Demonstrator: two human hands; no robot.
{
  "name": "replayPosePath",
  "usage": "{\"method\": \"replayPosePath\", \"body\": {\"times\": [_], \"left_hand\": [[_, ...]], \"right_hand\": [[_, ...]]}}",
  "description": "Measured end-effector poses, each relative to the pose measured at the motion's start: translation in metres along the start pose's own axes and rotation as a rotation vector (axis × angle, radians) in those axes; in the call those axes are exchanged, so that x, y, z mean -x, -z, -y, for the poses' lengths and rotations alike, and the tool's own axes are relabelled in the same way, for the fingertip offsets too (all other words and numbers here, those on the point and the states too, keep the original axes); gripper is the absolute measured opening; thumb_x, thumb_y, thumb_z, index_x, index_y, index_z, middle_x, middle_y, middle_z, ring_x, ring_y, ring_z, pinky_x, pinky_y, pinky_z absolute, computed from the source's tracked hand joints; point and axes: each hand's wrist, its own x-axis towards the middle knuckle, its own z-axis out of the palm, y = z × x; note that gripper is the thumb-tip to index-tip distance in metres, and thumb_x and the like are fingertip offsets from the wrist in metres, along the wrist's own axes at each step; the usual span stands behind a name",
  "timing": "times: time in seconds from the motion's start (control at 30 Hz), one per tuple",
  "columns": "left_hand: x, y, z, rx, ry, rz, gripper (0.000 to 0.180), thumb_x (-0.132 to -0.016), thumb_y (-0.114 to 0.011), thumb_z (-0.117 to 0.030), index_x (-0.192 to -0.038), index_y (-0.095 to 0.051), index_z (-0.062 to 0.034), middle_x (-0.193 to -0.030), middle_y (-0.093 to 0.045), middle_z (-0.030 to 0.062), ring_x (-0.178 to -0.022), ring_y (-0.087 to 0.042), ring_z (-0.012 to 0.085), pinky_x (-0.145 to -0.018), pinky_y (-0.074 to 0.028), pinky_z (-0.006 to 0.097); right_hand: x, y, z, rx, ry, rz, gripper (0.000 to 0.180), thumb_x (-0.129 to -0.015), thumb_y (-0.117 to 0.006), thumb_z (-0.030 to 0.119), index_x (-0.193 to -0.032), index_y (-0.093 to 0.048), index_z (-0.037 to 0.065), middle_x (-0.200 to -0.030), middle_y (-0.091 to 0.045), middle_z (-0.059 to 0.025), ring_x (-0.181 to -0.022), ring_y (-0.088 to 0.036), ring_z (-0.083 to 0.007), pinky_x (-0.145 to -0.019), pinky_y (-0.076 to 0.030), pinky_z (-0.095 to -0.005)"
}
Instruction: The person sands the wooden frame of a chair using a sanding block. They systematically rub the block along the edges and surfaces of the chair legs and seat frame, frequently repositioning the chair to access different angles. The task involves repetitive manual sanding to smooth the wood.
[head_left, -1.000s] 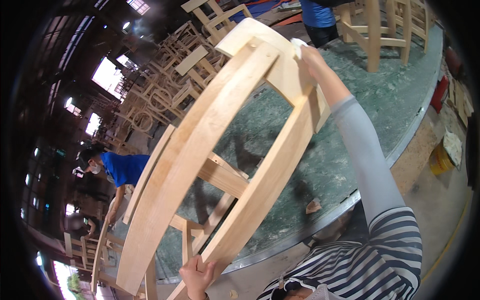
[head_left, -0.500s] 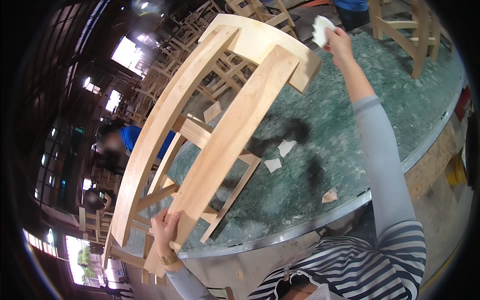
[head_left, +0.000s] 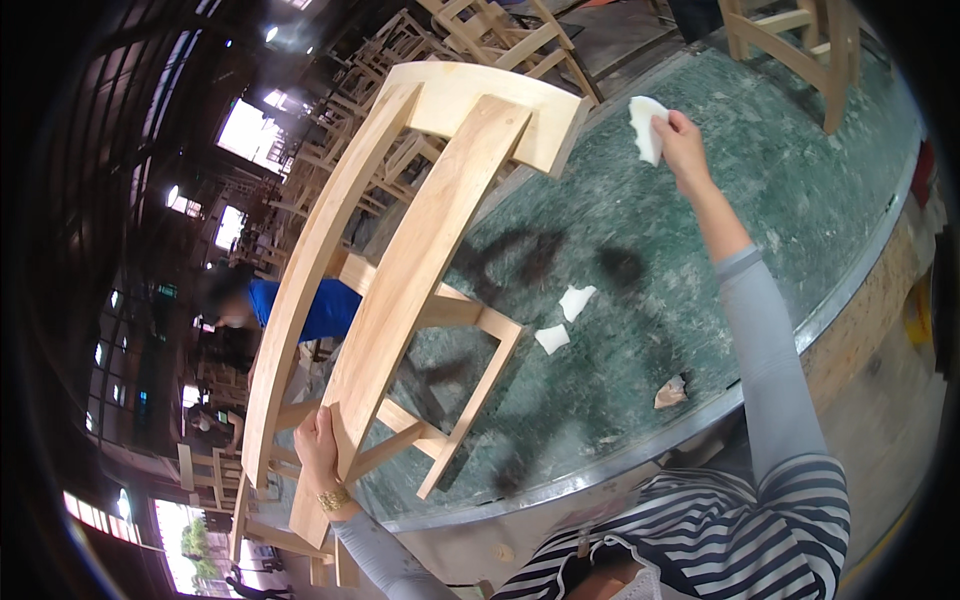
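An unpainted wooden chair frame, with two long curved posts joined by a broad curved top rail, leans at a slant over the green tabletop. My left hand is closed around the edge of the nearer post, low down. Right of the top rail, apart from the wood, my right hand pinches a thin white piece with a ragged edge; its material I cannot make out. Two small white scraps and a crumpled tan scrap lie on the table.
The worn green table has a curved metal rim close to my body. Another wooden frame stands at its far right. Many chair frames are stacked behind, and a person in blue is beyond the chair at left.
The chair's top rail has shifted left and slightly down in view. My right hand has come nearer with the white piece. The left hand keeps its hold on the post.
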Motion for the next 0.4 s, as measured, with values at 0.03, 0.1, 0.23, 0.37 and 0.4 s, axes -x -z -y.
{"method": "replayPosePath", "body": {"times": [0.03, 0.1, 0.23, 0.37, 0.4], "left_hand": [[-0.003, -0.004, -0.001, 0.006, 0.008, 0.008, 0.044, -0.09, -0.049, -0.033, -0.067, -0.051, 0.0047, -0.055, -0.043, 0.0205, -0.047, -0.039, 0.027, -0.05, -0.034, 0.039], [-0.006, -0.002, 0.0, -0.028, 0.05, 0.017, 0.045, -0.091, -0.046, -0.033, -0.067, -0.05, 0.005, -0.055, -0.044, 0.0212, -0.048, -0.041, 0.0288, -0.05, -0.034, 0.04], [0.002, 0.013, 0.007, -0.118, 0.173, -0.024, 0.054, -0.093, -0.039, -0.039, -0.066, -0.051, 0.0061, -0.058, -0.048, 0.0239, -0.052, -0.047, 0.0352, -0.055, -0.035, 0.045], [-0.004, 0.003, -0.035, -0.274, 0.125, -0.142, 0.053, -0.094, -0.033, -0.047, -0.106, -0.05, 0.0018, -0.089, -0.059, 0.0288, -0.088, -0.057, 0.0403, -0.078, -0.041, 0.046], [-0.012, 0.005, -0.049, -0.292, 0.122, -0.156, 0.053, -0.094, -0.033, -0.047, -0.106, -0.05, 0.0018, -0.089, -0.059, 0.0288, -0.088, -0.057, 0.0403, -0.078, -0.041, 0.046]], "right_hand": [[-0.007, 0.003, 0.002, 0.02, 0.032, 0.018, 0.023, -0.089, -0.056, 0.02, -0.102, -0.058, 0.002, -0.086, -0.061, -0.0008, -0.075, -0.055, -0.0086, -0.063, -0.043, -0.0242], [-0.003, -0.003, 0.0, -0.011, -0.007, 0.047, 0.02, -0.088, -0.055, 0.019, -0.096, -0.058, 0.001, -0.082, -0.06, -0.0016, -0.073, -0.054, -0.0087, -0.064, -0.042, -0.0245], [-0.007, -0.005, -0.003, -0.046, -0.016, 0.11, 0.018, -0.086, -0.055, 0.018, -0.09, -0.058, 0.001, -0.078, -0.06, -0.004, -0.071, -0.053, -0.0104, -0.064, -0.042, -0.027], [-0.029, 0.027, -0.033, 0.053, 0.088, 0.178, 0.019, -0.084, -0.056, 0.018, -0.096, -0.06, 0.004, -0.088, -0.064, -0.008, -0.082, -0.059, -0.016, -0.075, -0.044, -0.0267], [-0.033, 0.038, -0.045, 0.099, 0.126, 0.206, 0.019, -0.084, -0.056, 0.018, -0.098, -0.061, 0.006, -0.095, -0.066, -0.0103, -0.091, -0.062, -0.02, -0.082, -0.044, -0.0263]]}}
